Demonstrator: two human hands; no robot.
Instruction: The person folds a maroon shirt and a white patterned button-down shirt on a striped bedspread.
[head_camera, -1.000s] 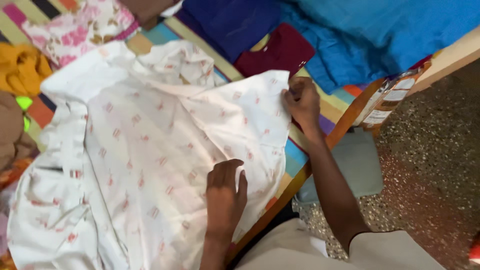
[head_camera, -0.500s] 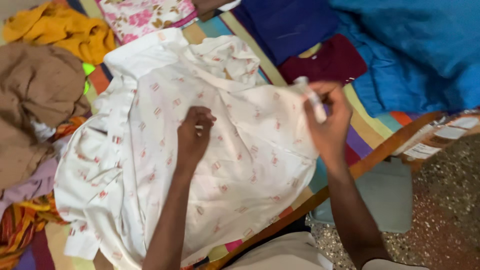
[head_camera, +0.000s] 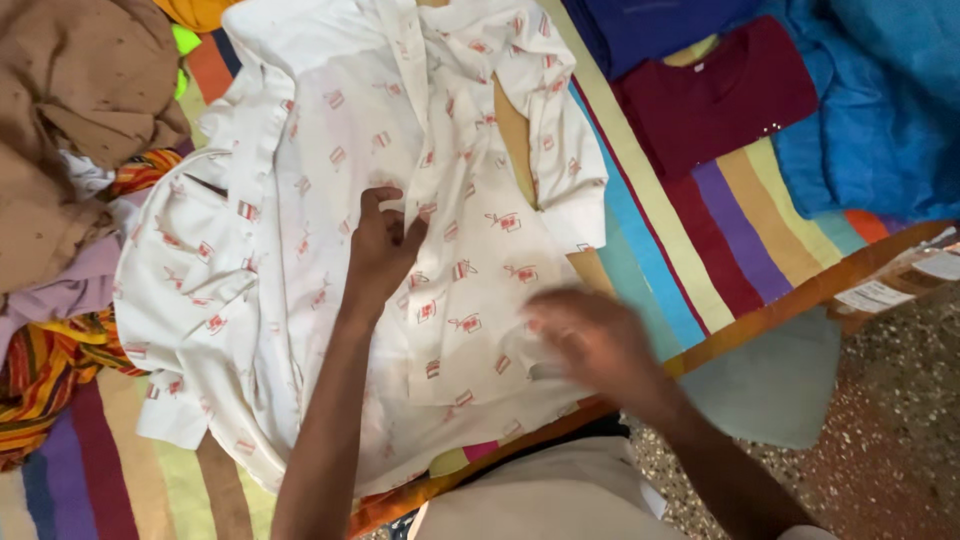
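**Pressing a printed white shirt flat on a striped bedsheet**

Covering the work surface is a striped sheet (head_camera: 740, 230) in bands of blue, cream, maroon, purple, yellow and green, edged at the near side by an orange-brown wooden rim (head_camera: 790, 300). Beyond that rim lies a speckled stone floor (head_camera: 900, 420), with a grey-green cloth (head_camera: 775, 385) hanging over the edge. Clothes crowd the sheet: a brown garment (head_camera: 60, 110) at the far left, a striped orange cloth (head_camera: 45, 365) below it, a maroon top (head_camera: 720, 95) and blue fabric (head_camera: 870, 100) to the right.

The white shirt (head_camera: 300, 200), dotted with small red motifs, lies spread across the middle of the sheet, one side folded inward over its body.

The left hand (head_camera: 380, 255) rests palm-down on the shirt near its centre, fingers loosely spread and slightly curled, pressing the cloth rather than pinching it. The right hand (head_camera: 595, 340) is blurred at the shirt's lower right edge, close to the wooden rim; it touches the fabric there, but whether its fingers are closed on the hem cannot be told.
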